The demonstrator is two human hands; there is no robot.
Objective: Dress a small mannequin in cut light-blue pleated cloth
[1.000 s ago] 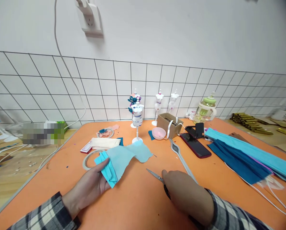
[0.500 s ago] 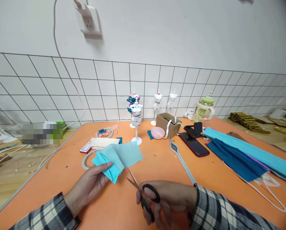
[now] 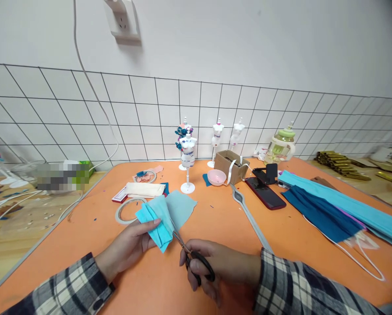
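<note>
Folded light-blue fabric (image 3: 158,225) is pinched between the thumb and fingers of my left hand (image 3: 132,243). A paler, thin blue flap (image 3: 181,208) of it spreads out to the right. My right hand (image 3: 212,262) grips black-handled scissors (image 3: 200,267), fingers through the loops. The blades point up and left and reach the edge of the fabric, one in front of the pale flap. How far they are parted is hard to see. Just beyond the fabric stands a small white dress-form mannequin (image 3: 188,153).
Behind my left hand lie a tape roll (image 3: 118,214) and a cream cloth strip (image 3: 145,189). Further back are a pink bowl (image 3: 217,177), a cardboard box (image 3: 230,164) and more mannequins. To the right lie a phone (image 3: 264,194), a dark-blue mask (image 3: 322,214) and a long turquoise fabric strip (image 3: 363,205).
The scissors have moved up and left, and their blades now meet the fabric. The fabric has turned a little in my left hand. My view has tilted slightly.
</note>
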